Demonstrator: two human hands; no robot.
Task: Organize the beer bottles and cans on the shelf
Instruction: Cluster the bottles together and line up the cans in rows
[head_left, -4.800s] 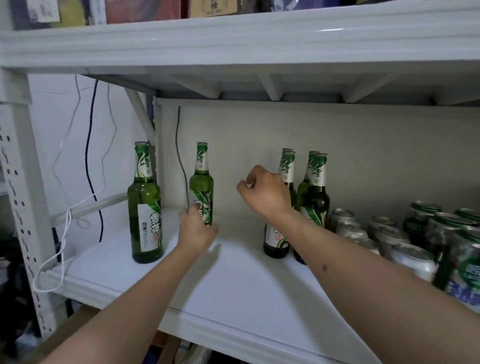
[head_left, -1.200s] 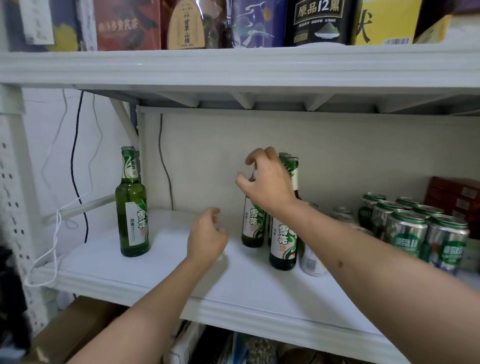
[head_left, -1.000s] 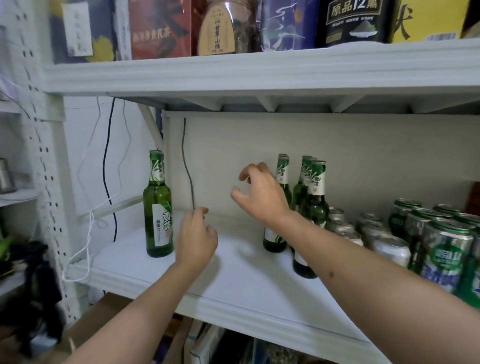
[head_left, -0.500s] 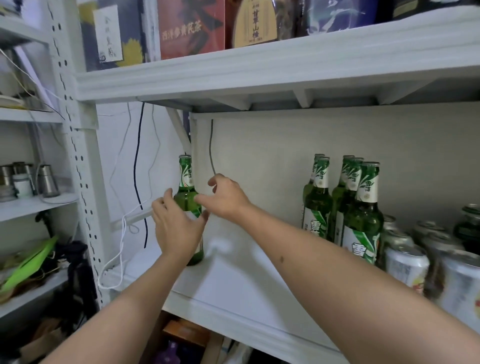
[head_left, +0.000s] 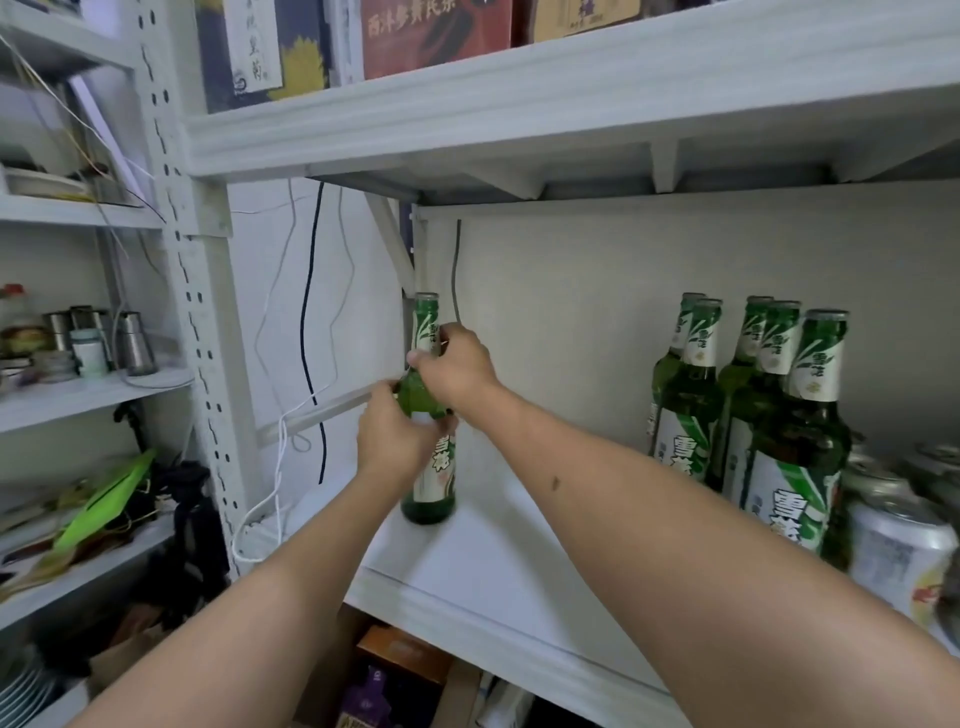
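In the head view, we had both hands on the lone bottle (head_left: 429, 457), which stood upright at the centre of the frame, on the left end of the shelf (head_left: 498, 566). Our left hand (head_left: 397, 436) was wrapped around its body at the shoulder, just above the label, and our right hand (head_left: 454, 364) was closed around the neck, thumb and fingers pinching the neck label. The bottle's base looked to be resting on the shelf board, though a little blur there left us unsure whether it had lifted.

Half a second before, both hands had only been arriving at this bottle, spread and not yet closed; a second before, they had been empty near the group (head_left: 748, 415) after the second bottle was set there. So the change was simple: reach had become grasp, and our view had swung left to follow it.

The group of five or so bottles stood upright at the right of the frame, packed close, with cans (head_left: 898, 551) just beside them at the right edge. A wide bare stretch of shelf lay between the lone bottle and that group.

We judged this to be the last stray bottle, so carrying it right to join the others would nearly finish the bottles. The two-handed hold looked secure; knocking the packed row on arrival seemed the main risk.
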